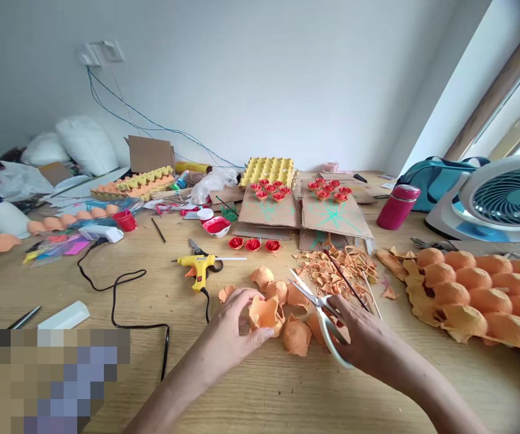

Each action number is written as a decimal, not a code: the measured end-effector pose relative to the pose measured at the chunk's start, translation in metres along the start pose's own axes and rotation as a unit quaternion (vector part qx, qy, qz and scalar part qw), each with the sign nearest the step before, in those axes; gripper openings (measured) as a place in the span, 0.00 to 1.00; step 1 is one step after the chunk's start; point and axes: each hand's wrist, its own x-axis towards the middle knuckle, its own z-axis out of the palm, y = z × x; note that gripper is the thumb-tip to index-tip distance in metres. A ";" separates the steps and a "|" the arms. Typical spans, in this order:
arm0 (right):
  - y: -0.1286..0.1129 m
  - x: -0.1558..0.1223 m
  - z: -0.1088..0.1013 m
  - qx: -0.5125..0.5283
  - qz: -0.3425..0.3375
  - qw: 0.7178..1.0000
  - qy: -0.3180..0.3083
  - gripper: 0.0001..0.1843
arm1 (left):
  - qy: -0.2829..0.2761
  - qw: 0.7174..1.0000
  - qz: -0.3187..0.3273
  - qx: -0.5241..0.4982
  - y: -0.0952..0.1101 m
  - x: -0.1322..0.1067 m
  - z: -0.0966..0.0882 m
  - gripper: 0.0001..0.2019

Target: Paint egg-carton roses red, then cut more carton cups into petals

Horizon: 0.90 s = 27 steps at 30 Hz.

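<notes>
Between the fingers and thumb of my left hand [237, 325] is an orange egg-carton cup [266, 313] with a jagged, cut rim, its opening facing up. My right hand [363, 331] grips white-handled scissors [330, 331], fingers through the loops. The scissor blades are slightly apart and point up and left, just beyond the cup. Several other cut cups lie around, among them one below the blades [297, 335] and one farther back [262, 277]. A heap of orange carton scraps [341, 271] lies past the scissors, with a thin dark brush [345, 280] across it.
A yellow glue gun [198, 269] with a black cord lies left of centre. Red paper roses [253, 245] stand in a row before cardboard sheets [269, 211] bearing more roses. An orange egg tray [472, 289], pink bottle [398, 206] and fan [508, 196] are on the right.
</notes>
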 end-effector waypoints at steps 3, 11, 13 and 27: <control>0.003 0.002 0.009 -0.022 0.001 1.000 0.004 0.06 | -0.064 0.997 -0.048 -0.014 0.001 -0.004 0.001 0.19; 0.019 0.014 0.016 -0.039 0.000 0.992 0.121 0.07 | -0.048 0.985 -0.004 -0.167 -0.024 0.005 0.036 0.21; 0.020 0.016 0.013 -0.033 0.018 0.988 0.147 0.08 | -0.023 0.977 0.042 -0.208 -0.030 0.007 0.046 0.22; -0.049 -0.004 0.002 0.411 0.032 0.896 -0.164 0.19 | 0.146 0.969 0.029 -0.199 -0.021 0.010 0.033 0.22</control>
